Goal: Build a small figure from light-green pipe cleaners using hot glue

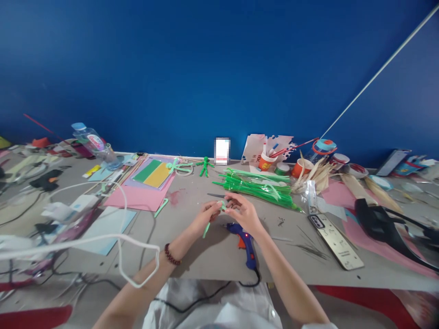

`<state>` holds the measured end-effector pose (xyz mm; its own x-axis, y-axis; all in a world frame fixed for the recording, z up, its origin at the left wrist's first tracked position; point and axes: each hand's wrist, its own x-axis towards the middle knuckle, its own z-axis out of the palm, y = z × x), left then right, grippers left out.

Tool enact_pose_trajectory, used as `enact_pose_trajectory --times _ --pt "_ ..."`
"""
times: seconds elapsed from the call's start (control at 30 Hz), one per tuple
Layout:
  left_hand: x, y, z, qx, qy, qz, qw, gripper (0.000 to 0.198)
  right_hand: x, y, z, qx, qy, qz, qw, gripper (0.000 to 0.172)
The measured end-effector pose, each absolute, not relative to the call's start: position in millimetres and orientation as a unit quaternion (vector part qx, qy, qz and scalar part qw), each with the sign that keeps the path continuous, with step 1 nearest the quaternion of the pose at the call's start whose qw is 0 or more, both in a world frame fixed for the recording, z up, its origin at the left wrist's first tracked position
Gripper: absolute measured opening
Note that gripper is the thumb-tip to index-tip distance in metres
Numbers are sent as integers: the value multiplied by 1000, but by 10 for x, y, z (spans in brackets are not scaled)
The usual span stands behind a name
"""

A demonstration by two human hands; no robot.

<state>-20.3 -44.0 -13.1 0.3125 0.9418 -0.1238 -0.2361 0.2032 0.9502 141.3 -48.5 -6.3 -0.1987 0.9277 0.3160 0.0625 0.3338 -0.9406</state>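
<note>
Over the middle of the table, my left hand (206,214) pinches a light green pipe cleaner (206,230), whose one end hangs below the fingers. My right hand (245,214) has its fingertips closed on the upper, bent part of the same piece. Just beneath my right hand lies a blue glue gun (249,251) with a red light on. A dark pointed tool (215,195) lies behind my hands, partly hidden. Farther back stands a green pipe cleaner figure (205,168), with a pale green pipe cleaner shape (176,166) to its left.
Bundled green pipe cleaners (255,188) lie behind my right hand. A bent light green piece (161,208) rests near pink paper (137,198). At right are a phone (338,242) and paper cups (266,161). A white cable (137,237) loops at left; a bottle (94,144) stands behind.
</note>
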Motion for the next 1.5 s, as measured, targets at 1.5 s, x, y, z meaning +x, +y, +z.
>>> enact_pose_trajectory --times 1.5 --pt "-265 -516 48 586 394 403 583 44 1417 -555 -53 -391 -708 326 489 26"
